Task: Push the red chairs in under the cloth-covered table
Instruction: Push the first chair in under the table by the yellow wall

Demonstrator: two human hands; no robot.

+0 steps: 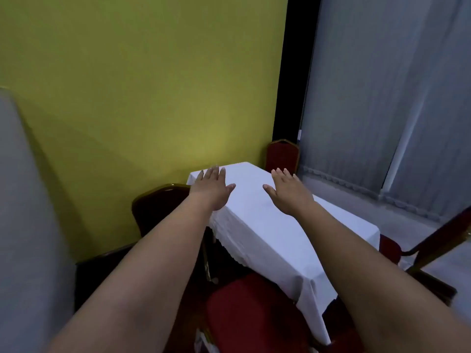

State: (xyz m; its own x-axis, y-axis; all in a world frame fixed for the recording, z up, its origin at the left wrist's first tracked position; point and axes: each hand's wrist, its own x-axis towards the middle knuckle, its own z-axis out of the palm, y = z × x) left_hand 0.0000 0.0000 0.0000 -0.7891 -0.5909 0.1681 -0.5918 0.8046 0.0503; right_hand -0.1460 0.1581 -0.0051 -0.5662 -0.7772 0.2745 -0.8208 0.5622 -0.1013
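Below the forearms, the nearest red chair [254, 317] is shown only partly under the cloth-covered worktop [254, 238]; pushing is judged unfinished. The left hand [212, 189] and right hand [288, 192] are spread, released, over the cloth. Beyond the right hand, the far red chair [281, 156] is seen at the worktop's end.

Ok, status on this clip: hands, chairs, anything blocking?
Both open: left hand and right hand stretched over the white-clothed table, holding nothing. Seat of near red chair sticks out, untouched. No obstruction visible; under-table too dark to judge.
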